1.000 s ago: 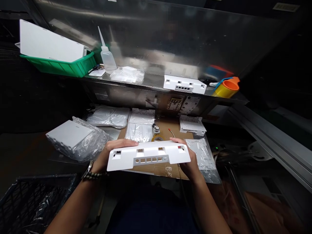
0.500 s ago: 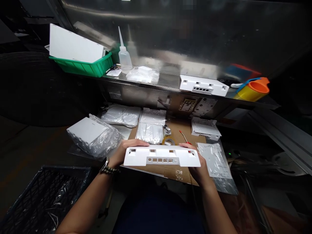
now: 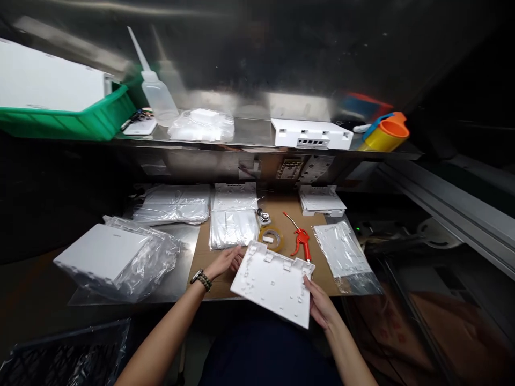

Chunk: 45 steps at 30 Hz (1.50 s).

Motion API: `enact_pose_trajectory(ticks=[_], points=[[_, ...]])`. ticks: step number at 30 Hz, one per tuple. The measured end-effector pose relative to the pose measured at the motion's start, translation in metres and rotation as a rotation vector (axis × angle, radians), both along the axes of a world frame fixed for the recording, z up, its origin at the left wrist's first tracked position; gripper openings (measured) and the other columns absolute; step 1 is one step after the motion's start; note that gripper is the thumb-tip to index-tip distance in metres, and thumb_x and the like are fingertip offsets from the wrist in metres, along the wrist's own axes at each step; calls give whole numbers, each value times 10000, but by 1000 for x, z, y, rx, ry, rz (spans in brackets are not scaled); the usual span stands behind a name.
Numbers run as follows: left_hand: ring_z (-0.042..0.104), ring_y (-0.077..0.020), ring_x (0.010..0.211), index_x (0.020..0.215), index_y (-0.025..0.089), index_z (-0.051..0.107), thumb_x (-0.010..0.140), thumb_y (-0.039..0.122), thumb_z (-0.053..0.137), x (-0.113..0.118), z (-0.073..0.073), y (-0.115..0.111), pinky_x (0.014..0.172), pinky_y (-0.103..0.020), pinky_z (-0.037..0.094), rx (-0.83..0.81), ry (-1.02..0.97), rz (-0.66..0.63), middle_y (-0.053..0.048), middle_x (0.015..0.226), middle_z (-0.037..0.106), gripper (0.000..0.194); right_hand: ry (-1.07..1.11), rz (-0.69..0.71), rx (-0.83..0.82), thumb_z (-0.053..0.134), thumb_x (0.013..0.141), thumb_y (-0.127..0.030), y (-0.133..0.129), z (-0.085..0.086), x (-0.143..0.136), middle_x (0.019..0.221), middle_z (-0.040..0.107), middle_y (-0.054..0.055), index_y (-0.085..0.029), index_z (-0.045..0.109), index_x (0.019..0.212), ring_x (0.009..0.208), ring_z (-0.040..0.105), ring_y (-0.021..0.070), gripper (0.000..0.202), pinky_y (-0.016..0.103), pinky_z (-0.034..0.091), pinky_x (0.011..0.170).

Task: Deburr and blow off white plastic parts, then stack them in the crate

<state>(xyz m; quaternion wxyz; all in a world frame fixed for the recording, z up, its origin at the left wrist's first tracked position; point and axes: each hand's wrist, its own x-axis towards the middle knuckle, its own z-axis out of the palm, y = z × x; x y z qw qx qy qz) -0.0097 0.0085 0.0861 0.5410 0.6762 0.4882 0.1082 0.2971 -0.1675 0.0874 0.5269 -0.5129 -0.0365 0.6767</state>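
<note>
White plastic housing [image 3: 273, 289], unbagged, bare inside, in right hand's [image 3: 321, 303] pinching grip, left hand [image 3: 225, 262] unclenched alongside, bagged panel [image 3: 341, 249] on table [image 3: 188, 254].

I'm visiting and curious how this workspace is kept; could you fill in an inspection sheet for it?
Surface: cardboard over a metal table.
Job's things: white panel, held tilted.
Clutter: red air gun, tape roll and bagged parts on the cardboard.
Hands: right hand grips the panel's right edge; left hand is near the opposite edge, contact unclear.
Cables: possibly thin wires beside the green bin; too small to be sure.
Surroundings: metal shelf behind, with a bottle; dark crate at lower left.
</note>
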Motion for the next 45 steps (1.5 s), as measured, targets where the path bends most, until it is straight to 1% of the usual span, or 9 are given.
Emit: enact_pose_trajectory(ticks=[3, 6, 12, 19, 26, 34, 37, 41, 45], points=[[651, -254, 1070, 1123, 158, 658, 982, 479, 603, 13, -22, 23, 958, -495, 530, 218, 97, 69, -100, 1159, 677, 355, -45, -190, 20, 907, 724, -453, -10, 4, 15, 1112, 799, 115, -164, 736, 1132, 1172, 719, 318, 528, 440, 589, 1036], [562, -306, 1248, 1159, 166, 657, 938, 381, 688, 20, -40, 39, 1064, -565, 453, 356, 145, 52, -113, 1320, 614, 310, -109, -323, 60, 839, 815, -436, -12, 22, 24, 1200, 777, 94, -191, 717, 1207, 1214, 700, 294, 478, 420, 593, 1044], [643, -248, 1086, 1064, 172, 682, 979, 371, 640, 13, -53, 64, 988, -495, 518, 378, 182, 22, -82, 1143, 683, 220, -205, -458, 104, 808, 841, -451, -13, 55, 20, 1294, 739, 81, -212, 707, 1243, 1300, 644, 275, 477, 393, 570, 1084], [696, -214, 927, 1160, 155, 650, 964, 352, 674, -3, -47, 96, 878, -440, 580, 164, 82, 131, -58, 1037, 708, 279, -201, -525, 65, 813, 843, -441, -17, 57, 12, 1281, 746, 69, -230, 696, 1259, 1279, 660, 281, 481, 404, 603, 1043], [689, -187, 865, 1156, 147, 649, 963, 324, 683, -15, -53, 120, 766, -374, 610, -47, -81, 220, -58, 1040, 693, 263, -196, -455, 68, 801, 852, -456, 1, 52, -1, 1320, 726, 81, -224, 706, 1248, 1280, 658, 281, 468, 388, 613, 1015], [659, -166, 818, 1120, 148, 644, 954, 307, 692, -16, -57, 123, 719, -339, 593, 5, -116, 263, -47, 1027, 670, 235, -348, -448, 120, 838, 784, -526, 28, 44, -36, 1192, 774, 86, -220, 707, 1201, 1154, 719, 287, 534, 435, 604, 1001], [649, -165, 808, 1098, 148, 648, 947, 310, 700, -7, -60, 119, 721, -342, 585, 52, -75, 223, -40, 1002, 666, 227, -550, -326, 159, 793, 794, -613, 42, 39, -57, 1216, 762, 105, -202, 702, 1192, 1168, 706, 297, 579, 451, 562, 1049], [664, -178, 843, 1100, 147, 655, 948, 313, 699, 2, -62, 111, 756, -364, 594, 70, -70, 134, -50, 1030, 676, 229, -763, -103, 248, 675, 879, -658, 63, 36, -84, 1352, 695, 129, -198, 633, 1333, 1289, 634, 307, 648, 458, 511, 1099], [680, -193, 901, 1167, 151, 641, 961, 308, 682, 0, -63, 109, 780, -378, 607, 60, -106, 83, -73, 1122, 676, 262, -832, -30, 292, 593, 941, -651, 72, 39, -96, 1433, 641, 124, -206, 593, 1391, 1328, 604, 289, 633, 427, 490, 1112]])
